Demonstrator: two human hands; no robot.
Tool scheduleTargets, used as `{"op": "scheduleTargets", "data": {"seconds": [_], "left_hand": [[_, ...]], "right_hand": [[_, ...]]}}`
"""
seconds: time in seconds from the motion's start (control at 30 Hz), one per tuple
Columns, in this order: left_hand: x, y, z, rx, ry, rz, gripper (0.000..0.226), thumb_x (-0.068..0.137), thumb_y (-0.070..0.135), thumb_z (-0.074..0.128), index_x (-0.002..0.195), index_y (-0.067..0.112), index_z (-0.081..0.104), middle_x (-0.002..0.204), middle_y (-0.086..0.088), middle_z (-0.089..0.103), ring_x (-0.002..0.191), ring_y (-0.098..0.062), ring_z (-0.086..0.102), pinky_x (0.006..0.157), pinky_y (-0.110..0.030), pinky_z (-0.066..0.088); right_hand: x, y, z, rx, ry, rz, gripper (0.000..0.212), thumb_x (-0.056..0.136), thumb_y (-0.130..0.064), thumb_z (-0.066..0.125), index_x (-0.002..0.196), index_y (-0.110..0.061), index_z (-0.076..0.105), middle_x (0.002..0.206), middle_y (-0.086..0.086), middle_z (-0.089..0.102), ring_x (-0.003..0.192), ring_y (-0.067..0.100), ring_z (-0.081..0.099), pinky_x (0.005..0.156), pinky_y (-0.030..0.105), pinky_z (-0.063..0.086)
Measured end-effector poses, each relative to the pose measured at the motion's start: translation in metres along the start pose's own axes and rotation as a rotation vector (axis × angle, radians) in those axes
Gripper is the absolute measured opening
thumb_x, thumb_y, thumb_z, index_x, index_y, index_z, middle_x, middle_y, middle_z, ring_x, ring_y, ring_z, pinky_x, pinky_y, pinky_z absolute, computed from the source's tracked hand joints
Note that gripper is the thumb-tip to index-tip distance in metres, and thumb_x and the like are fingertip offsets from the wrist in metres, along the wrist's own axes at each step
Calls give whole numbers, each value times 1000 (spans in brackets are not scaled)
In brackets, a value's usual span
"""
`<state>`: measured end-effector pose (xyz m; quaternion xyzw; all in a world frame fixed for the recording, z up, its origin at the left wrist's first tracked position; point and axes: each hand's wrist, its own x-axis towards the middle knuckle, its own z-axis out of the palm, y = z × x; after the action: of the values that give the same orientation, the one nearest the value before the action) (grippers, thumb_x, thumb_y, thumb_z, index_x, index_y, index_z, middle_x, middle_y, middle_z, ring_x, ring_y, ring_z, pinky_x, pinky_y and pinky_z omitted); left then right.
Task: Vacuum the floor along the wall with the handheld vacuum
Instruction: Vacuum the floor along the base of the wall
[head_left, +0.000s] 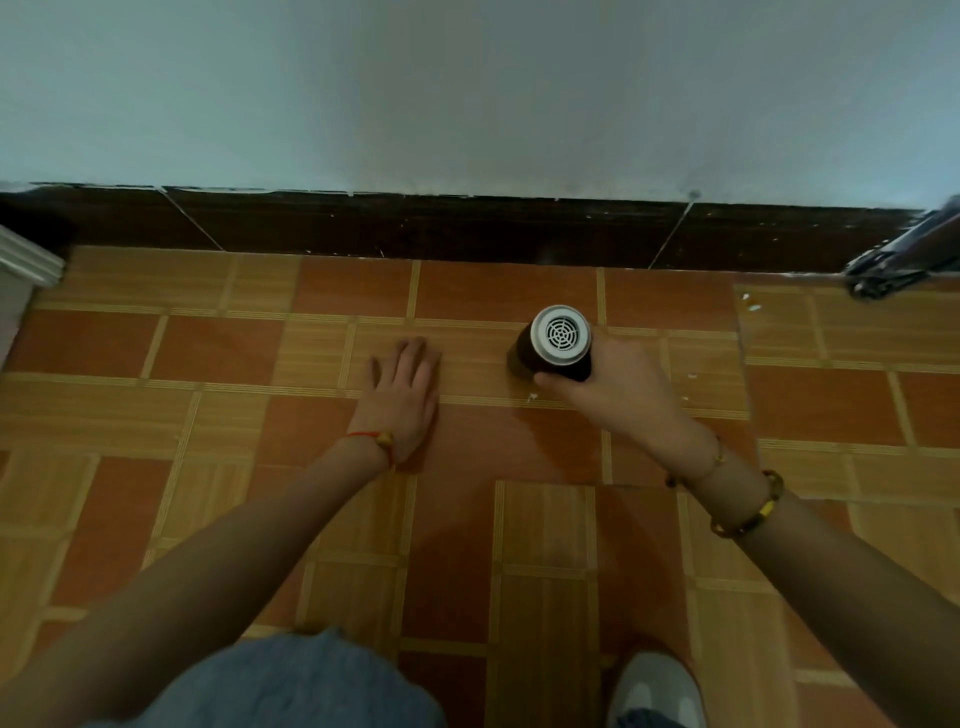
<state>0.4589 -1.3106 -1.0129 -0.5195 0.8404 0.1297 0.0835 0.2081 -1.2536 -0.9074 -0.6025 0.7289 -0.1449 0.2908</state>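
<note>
Dim, flat indoor light, bluish cast on pale painted wall (467, 93) at 12 o'clock. Soft sheen on glossy orange-and-tan tiled floor (519, 441) near centre, faint dark shadow pooled below it toward 6 o'clock. Dark brown skirting strip (415, 228) nearly black, detail lost. Wide-angle bowing: skirting line curves, forearms stretched at 7 and 5 o'clock. Grey metal object (904, 260) at 3 o'clock smeared by blur. Overall soft, slightly noisy.

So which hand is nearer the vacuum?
Right. The right hand grips the vacuum; the left hand lies flat on the floor beside it, apart.
</note>
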Motion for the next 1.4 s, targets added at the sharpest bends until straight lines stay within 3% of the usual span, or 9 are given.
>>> {"op": "scheduleTargets", "data": {"seconds": [0.1,0.27,0.53,0.6,0.77,1.0,1.13,1.3,1.4], "left_hand": [[1,2,-4,45,-64,-31,58,106,37,25,158,21,8,167,-5,2,154,-25,-1,122,-55,8],[2,8,-8,33,-122,-86,58,106,36,24,159,22,5,167,-2,-3,154,-23,-6,122,-56,4],[5,23,-19,30,-170,-138,60,103,26,32,157,17,9,166,-6,-3,153,-25,-7,123,-54,2],[6,26,-17,-16,-131,-159,59,101,23,36,156,15,15,165,-7,2,153,-27,-4,123,-53,2],[7,46,7,-222,156,-252,47,98,23,42,141,2,40,155,-19,31,150,-37,17,121,-56,13],[6,58,33,-267,325,-299,60,98,37,28,144,-1,38,159,-19,29,152,-33,13,123,-57,7],[6,57,40,-259,390,-299,58,98,36,32,144,1,40,157,-17,33,151,-32,17,122,-57,9],[5,57,40,-263,415,-299,58,96,37,33,143,4,41,157,-14,34,151,-30,18,122,-57,10],[4,56,40,-263,426,-300,57,96,36,34,143,5,41,156,-14,34,151,-31,18,121,-57,10]], "right_hand": [[-3,12,-3,48,93,47,64,82,-47,69,135,-18,48,120,3,66,110,22,60,80,28,48],[-5,19,-7,74,-13,35,62,82,-46,70,133,-17,50,123,3,64,114,22,58,82,28,44],[-11,25,-18,122,57,63,64,81,-50,70,135,-23,48,120,0,66,112,21,60,87,39,53],[-12,27,-18,106,21,49,63,81,-48,70,134,-23,49,120,0,65,112,21,59,87,37,52],[-15,29,-9,87,-50,31,54,81,-47,70,126,-21,57,113,-1,67,107,18,61,78,28,47],[-25,27,-4,93,-89,34,59,80,-52,69,130,-24,52,117,-4,66,109,17,60,87,33,51],[-36,25,1,51,30,30,63,81,-55,66,134,-25,49,117,-4,67,107,17,61,81,33,52],[-46,20,7,69,-98,36,59,82,-55,66,133,-31,49,117,-10,65,107,12,60,79,26,47],[-49,23,8,82,-13,98,58,82,-55,66,131,-29,51,112,-8,67,102,13,62,76,27,49]]}}
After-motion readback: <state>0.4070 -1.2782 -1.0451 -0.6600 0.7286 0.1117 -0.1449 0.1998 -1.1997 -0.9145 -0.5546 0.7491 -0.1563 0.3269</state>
